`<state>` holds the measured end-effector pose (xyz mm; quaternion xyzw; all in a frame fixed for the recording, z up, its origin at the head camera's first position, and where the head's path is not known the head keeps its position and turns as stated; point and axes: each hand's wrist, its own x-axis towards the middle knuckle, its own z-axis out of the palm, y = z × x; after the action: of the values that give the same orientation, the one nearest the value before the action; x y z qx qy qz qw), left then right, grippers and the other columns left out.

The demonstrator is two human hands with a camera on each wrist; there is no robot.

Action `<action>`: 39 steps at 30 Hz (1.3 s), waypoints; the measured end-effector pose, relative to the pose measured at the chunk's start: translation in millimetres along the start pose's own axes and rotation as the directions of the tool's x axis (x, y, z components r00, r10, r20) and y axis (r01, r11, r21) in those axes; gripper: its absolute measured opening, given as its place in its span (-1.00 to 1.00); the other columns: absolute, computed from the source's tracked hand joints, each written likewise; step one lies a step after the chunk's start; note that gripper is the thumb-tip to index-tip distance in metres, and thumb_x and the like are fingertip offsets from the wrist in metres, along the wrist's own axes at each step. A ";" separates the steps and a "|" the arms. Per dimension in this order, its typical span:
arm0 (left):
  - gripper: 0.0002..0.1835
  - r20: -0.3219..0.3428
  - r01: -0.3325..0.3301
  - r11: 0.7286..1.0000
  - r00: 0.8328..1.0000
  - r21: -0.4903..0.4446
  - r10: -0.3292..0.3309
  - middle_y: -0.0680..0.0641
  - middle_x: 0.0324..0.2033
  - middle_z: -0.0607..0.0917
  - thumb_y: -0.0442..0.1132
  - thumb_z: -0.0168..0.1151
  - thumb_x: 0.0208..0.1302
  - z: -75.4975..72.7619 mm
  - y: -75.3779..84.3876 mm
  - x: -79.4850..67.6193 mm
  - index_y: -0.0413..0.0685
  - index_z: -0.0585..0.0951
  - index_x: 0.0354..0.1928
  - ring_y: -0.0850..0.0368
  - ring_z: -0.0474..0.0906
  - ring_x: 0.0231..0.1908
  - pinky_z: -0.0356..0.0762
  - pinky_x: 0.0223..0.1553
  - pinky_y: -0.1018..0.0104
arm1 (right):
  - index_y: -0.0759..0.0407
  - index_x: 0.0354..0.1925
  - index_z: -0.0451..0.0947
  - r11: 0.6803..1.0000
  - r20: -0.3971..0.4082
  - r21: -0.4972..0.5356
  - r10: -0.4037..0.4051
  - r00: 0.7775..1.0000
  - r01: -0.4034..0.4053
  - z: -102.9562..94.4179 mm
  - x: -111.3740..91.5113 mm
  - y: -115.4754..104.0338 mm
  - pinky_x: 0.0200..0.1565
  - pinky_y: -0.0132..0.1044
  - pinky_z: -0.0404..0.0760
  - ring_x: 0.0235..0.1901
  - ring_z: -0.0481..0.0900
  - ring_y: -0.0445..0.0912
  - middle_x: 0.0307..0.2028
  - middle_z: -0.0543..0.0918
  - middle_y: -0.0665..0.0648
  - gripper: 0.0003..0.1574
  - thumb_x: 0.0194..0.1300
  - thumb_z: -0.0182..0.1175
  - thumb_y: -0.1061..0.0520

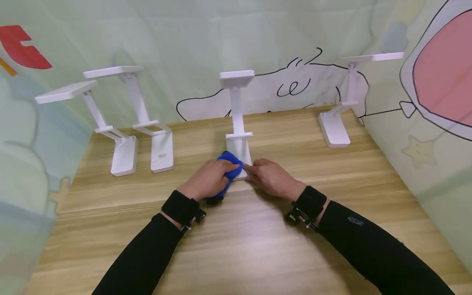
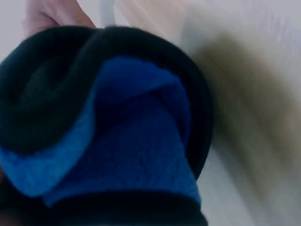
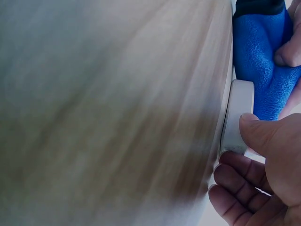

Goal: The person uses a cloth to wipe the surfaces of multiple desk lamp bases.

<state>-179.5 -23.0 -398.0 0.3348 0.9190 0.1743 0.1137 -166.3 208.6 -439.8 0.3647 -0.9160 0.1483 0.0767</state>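
Note:
A white folding desk lamp stands upright at the middle of the table, its flat base toward me. My left hand grips a blue cloth with black edging and presses it on the lamp's base. In the left wrist view the bunched cloth fills most of the picture and hides the fingers. From the right, my right hand holds the base's near corner. The right wrist view shows the thumb on the base and the other fingers curled at its side, low by the tabletop.
Two similar white lamps stand at the left, one farther out and one nearer the middle. Another lamp stands at the back right. Printed fabric walls enclose the wood-grain table at the back and sides.

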 end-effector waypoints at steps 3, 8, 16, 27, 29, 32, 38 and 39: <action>-0.50 -0.045 0.118 0.992 0.992 -0.035 -0.119 -0.10 0.27 0.51 -0.31 0.04 0.32 1.6 -4.8 -2.5 0.03 0.45 0.31 -0.02 0.36 0.25 0.35 0.27 -0.01 | 0.24 0.22 0.47 1.000 0.006 0.012 0.003 1.000 -0.003 -0.1 2.9 0.7 -0.46 -0.30 0.44 -0.50 0.34 -0.15 -0.46 0.51 0.04 -0.46 0.34 0.21 0.07; -0.49 -0.142 0.240 0.968 0.958 -0.080 -0.249 -0.21 0.23 0.53 -0.30 -0.02 0.31 -0.1 -24.4 8.3 -0.09 0.43 0.32 -0.07 0.43 0.19 0.42 0.21 -0.03 | 0.25 0.22 0.47 1.000 0.007 0.022 0.016 1.000 -0.016 -1.2 4.1 1.3 -0.49 -0.30 0.43 -0.53 0.34 -0.15 -0.47 0.52 0.06 -0.44 0.30 0.25 0.08; -0.45 -0.206 0.225 0.956 0.943 -0.189 -0.263 -0.20 0.30 0.45 -0.29 0.00 0.31 6.2 -23.8 25.5 -0.01 0.38 0.37 -0.07 0.34 0.27 0.38 0.25 -0.01 | 0.22 0.22 0.48 1.000 -0.001 0.007 0.001 1.000 -0.001 -0.1 6.8 1.7 -0.47 -0.29 0.45 -0.52 0.36 -0.16 -0.47 0.53 0.05 -0.47 0.32 0.22 0.09; -0.45 -0.162 0.173 0.983 0.970 -0.059 -0.181 -0.27 0.19 0.49 -0.25 0.10 0.28 12.0 10.1 4.8 -0.06 0.41 0.34 -0.06 0.49 0.08 0.54 0.08 0.00 | 0.25 0.20 0.50 1.000 -0.006 -0.017 0.016 1.000 -0.016 -4.9 5.4 3.3 -0.49 -0.30 0.44 -0.52 0.35 -0.16 -0.47 0.54 0.06 -0.47 0.32 0.23 0.08; -0.43 -0.120 0.206 0.972 0.968 -0.117 -0.219 -0.27 0.23 0.46 -0.23 0.09 0.28 12.1 9.7 1.7 -0.06 0.38 0.36 -0.06 0.46 0.10 0.50 0.12 -0.01 | 0.24 0.19 0.51 1.000 -0.005 -0.020 0.013 1.000 -0.013 -3.7 3.3 2.9 -0.49 -0.30 0.45 -0.52 0.35 -0.16 -0.47 0.54 0.06 -0.48 0.31 0.24 0.08; -0.43 -0.086 0.261 0.951 0.957 -0.166 -0.277 -0.24 0.26 0.46 -0.23 0.09 0.27 9.8 3.5 -1.4 -0.07 0.38 0.35 -0.07 0.42 0.16 0.44 0.18 -0.03 | 0.25 0.19 0.51 1.000 -0.007 -0.011 0.002 1.000 -0.002 -0.7 1.4 1.5 -0.48 -0.31 0.46 -0.51 0.35 -0.17 -0.46 0.54 0.05 -0.47 0.30 0.25 0.08; -0.41 -0.190 0.302 0.936 0.923 -0.184 -0.335 -0.29 0.22 0.50 -0.28 0.06 0.24 8.4 -10.8 9.3 -0.15 0.36 0.35 -0.11 0.41 0.18 0.41 0.22 -0.04 | 0.25 0.18 0.52 1.000 -0.024 0.002 0.006 1.000 -0.006 1.1 1.2 -2.6 -0.48 -0.30 0.45 -0.53 0.33 -0.17 -0.47 0.53 0.05 -0.46 0.27 0.28 0.09; -0.40 -0.200 0.294 0.938 0.923 -0.186 -0.329 -0.30 0.23 0.49 -0.29 0.05 0.24 10.0 -11.0 11.7 -0.17 0.35 0.36 -0.12 0.40 0.20 0.39 0.23 -0.04 | 0.25 0.18 0.52 1.000 -0.023 -0.004 0.007 1.000 -0.007 1.2 0.9 -2.8 -0.48 -0.30 0.45 -0.53 0.33 -0.18 -0.48 0.53 0.05 -0.46 0.27 0.28 0.09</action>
<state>-191.3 -20.8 -412.5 0.1520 0.9515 0.2608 0.0588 -165.0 205.6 -440.1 0.3598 -0.9166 0.1509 0.0873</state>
